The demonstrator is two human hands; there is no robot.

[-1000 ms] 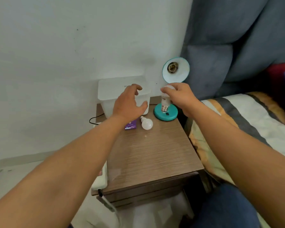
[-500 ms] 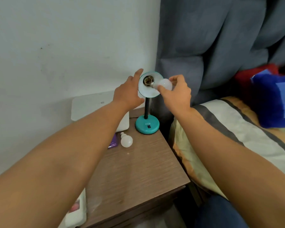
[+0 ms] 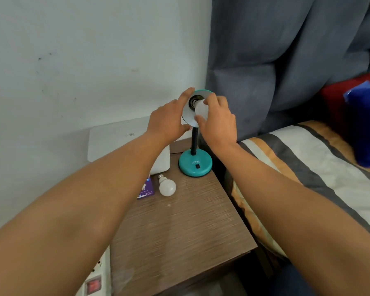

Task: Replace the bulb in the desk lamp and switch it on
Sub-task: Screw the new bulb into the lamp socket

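Pale wall (image 3: 73,60) and grey curtain (image 3: 286,50) meet in the corner behind a small wood-grain table (image 3: 179,227), with a striped bed (image 3: 308,167) close along its right edge. At the table's back left stands a white box (image 3: 120,142); at its back right, the teal desk lamp (image 3: 195,165) on a round base with a black stem, its switch on the front of the base. The lamp shade (image 3: 187,116) is tipped so its open mouth faces the person.

The left hand (image 3: 169,120) is spread around the shade's left rim, fingers on its top and lower edge, steadying it. The right hand (image 3: 218,122) is pinched on the new bulb (image 3: 201,108), thumb below and fingers above. The bulb's long axis points up and to the left into the socket (image 3: 193,100), the screw end at or just inside it; how far it has threaded I cannot tell. My reading is that seating and twisting comes next, and that hangs on holding this axis square to the socket, the right hand doing the turning.

Room for the wrist is tight, with curtain just behind and to the right. A spare bulb (image 3: 167,186) lies on the table beside a purple packet (image 3: 146,189), well clear, and a power strip (image 3: 94,280) hangs at the near left.
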